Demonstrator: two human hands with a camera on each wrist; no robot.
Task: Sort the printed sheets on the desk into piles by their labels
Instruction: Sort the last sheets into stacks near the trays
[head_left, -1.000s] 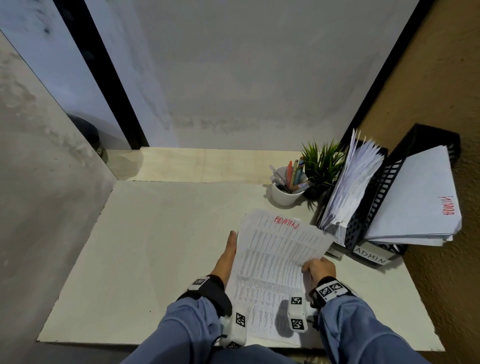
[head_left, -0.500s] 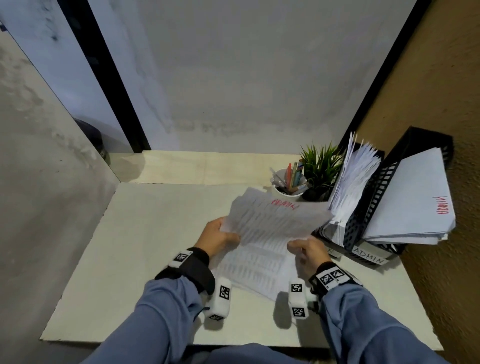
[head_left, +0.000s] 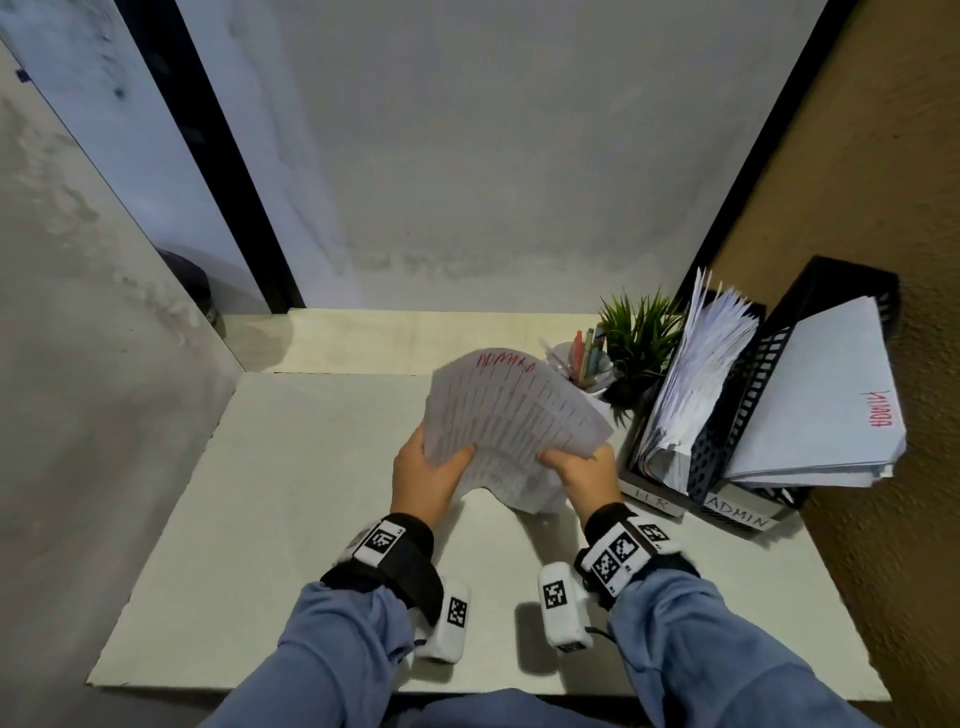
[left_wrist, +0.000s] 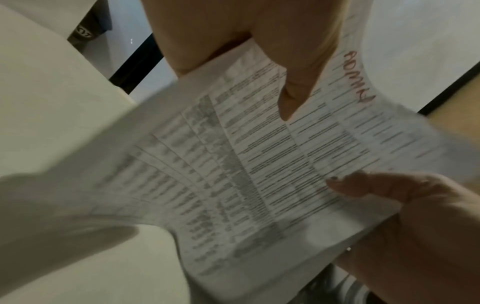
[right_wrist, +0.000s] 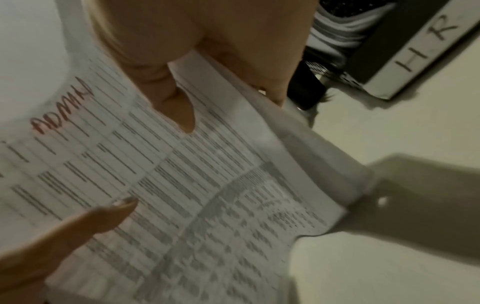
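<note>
clearly the left hand (head_left: 426, 475) and right hand (head_left: 582, 475) both pinch the stack of sheets (head_left: 511, 421) marked admin, lifted above the desk (head_left: 291, 467); probably bound for the admin tray (head_left: 748, 512) just beside.

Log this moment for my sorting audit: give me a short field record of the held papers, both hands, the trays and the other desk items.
held item: printed sheets, marked ADMIN in red, lifted off the desk and bowed
left hand: grips the sheets' left edge, thumb on top
right hand: grips the right edge, thumb on top
HR tray: holds a thick sheaf of paper
ADMIN tray: holds a pile with ADMIN in red on the top sheet
other: pen cup, small plant
</note>
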